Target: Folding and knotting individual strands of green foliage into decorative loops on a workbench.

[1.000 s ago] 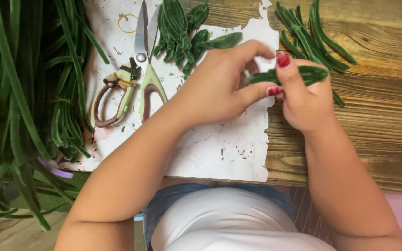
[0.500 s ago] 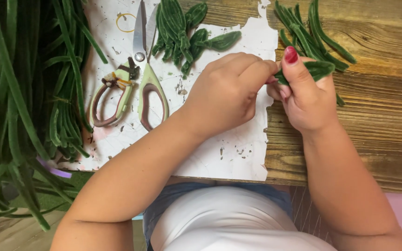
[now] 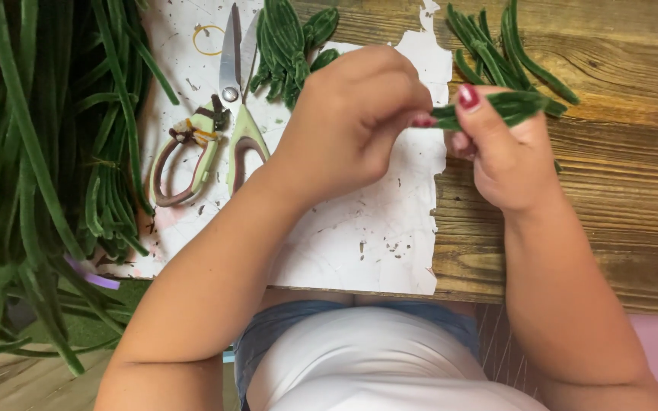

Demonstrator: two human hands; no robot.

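Now both hands sit higher than before: left hand (image 3: 356,114) & right hand (image 3: 500,156) pinch green chenille stem (image 3: 496,108), scissors (image 3: 226,114) at 9 o'clock.

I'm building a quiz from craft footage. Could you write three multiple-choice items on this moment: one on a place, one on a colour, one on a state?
1. Where do the scissors lie?
A. On the white sheet, left of the hands
B. On the bare wood at the right
C. In the right hand

2. What colour is the fuzzy piece held between the hands?
A. Red
B. Dark green
C. White

3. How is that piece held?
A. Lying loose on the table
B. Pinched by the left hand and right hand together
C. Clamped in the scissors

Answers: 1 A, they rest on the sheet; 2 B, its pile is green; 3 B, fingers of both grip it.
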